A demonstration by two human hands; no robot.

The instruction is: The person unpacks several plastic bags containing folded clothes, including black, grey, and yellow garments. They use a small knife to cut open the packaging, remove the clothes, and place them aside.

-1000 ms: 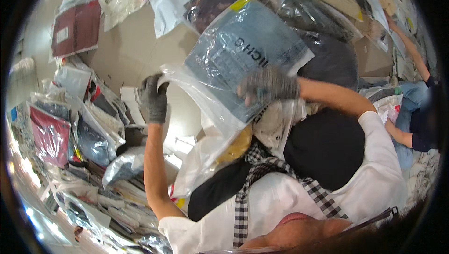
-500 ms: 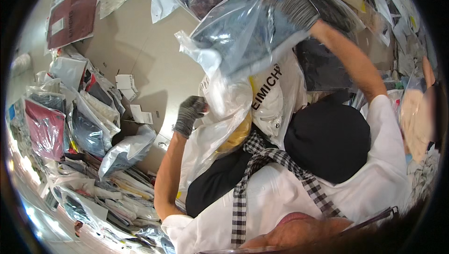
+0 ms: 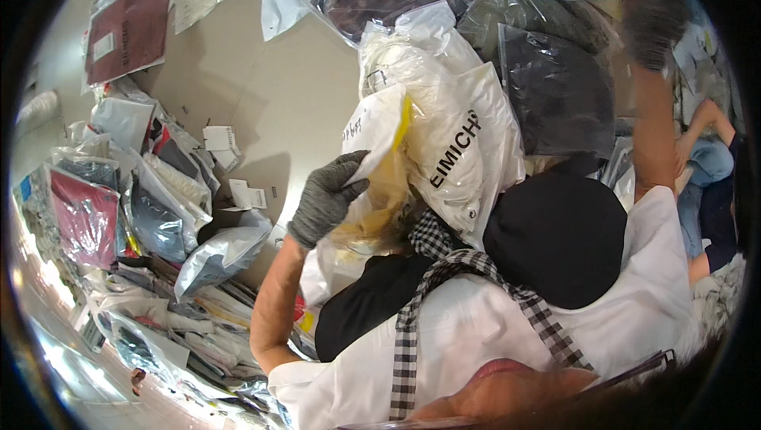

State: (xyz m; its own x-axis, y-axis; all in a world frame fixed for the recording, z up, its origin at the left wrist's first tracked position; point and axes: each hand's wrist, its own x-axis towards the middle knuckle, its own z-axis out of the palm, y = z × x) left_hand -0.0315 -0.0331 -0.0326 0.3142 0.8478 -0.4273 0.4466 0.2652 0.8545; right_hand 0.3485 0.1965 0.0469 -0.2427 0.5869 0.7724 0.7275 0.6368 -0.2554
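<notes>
Here's the yellow-edged bag (image 3: pixel 384 180), its rim pinched in the gloved left hand (image 3: pixel 326 198), well apart from the right hand (image 3: pixel 654 26), a blur whose grip I can't tell; between them, a plump white bag (image 3: pixel 456 121) and a dark packet (image 3: pixel 559 97), with bagged clothes (image 3: pixel 154 228) heaped leftward on the pale floor (image 3: pixel 230 85)

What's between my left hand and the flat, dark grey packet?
The head view shows a yellow-edged bag at the left hand, then a lettered cream bag.
</notes>
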